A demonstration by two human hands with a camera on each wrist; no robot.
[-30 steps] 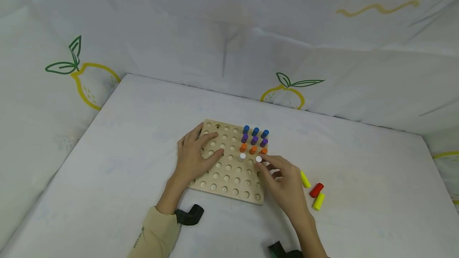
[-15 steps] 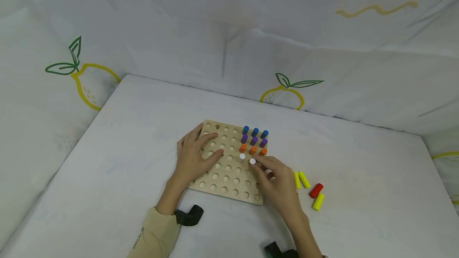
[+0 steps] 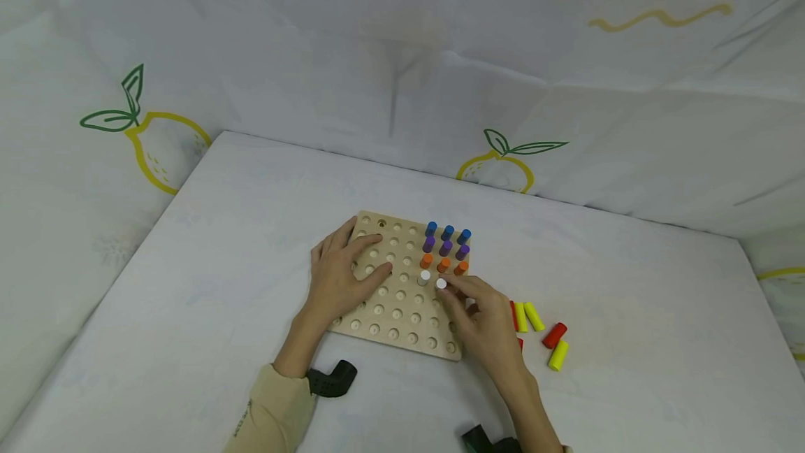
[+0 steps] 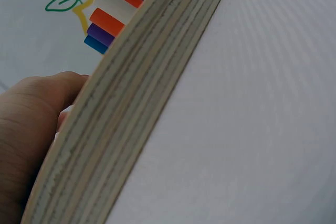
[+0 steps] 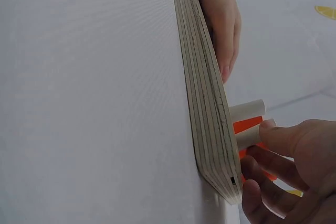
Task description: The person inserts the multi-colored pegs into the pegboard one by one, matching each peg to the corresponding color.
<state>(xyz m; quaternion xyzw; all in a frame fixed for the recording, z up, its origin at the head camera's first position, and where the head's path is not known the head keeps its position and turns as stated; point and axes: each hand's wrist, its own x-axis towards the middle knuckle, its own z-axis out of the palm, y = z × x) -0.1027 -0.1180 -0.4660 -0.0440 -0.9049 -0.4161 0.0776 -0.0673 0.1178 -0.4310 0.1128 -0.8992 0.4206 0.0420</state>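
Observation:
A wooden pegboard [image 3: 402, 313] lies on the white table, with three blue, three purple and three orange pegs [image 3: 444, 265] standing in rows at its upper right. One white peg [image 3: 424, 277] stands below the orange row. Beside it, my right hand [image 3: 493, 327] pinches a second white peg [image 3: 441, 284] upright between thumb and finger; in the right wrist view this white peg [image 5: 249, 136] meets the board. My left hand [image 3: 339, 272] rests with spread fingers on the board's left part. The left wrist view shows that hand [image 4: 31, 124] behind the board's edge [image 4: 115, 103].
Loose yellow and red pegs [image 3: 555, 335] lie on the table right of my right hand, some partly hidden by it. Black wrist-worn pieces [image 3: 333, 378] show near both wrists. A white cloth wall with lemon drawings [image 3: 497, 166] rises behind the table.
My right hand has moved a little left with the white peg, into the spot beside the standing white one. More loose pegs show behind the hand. The left hand has stayed still.

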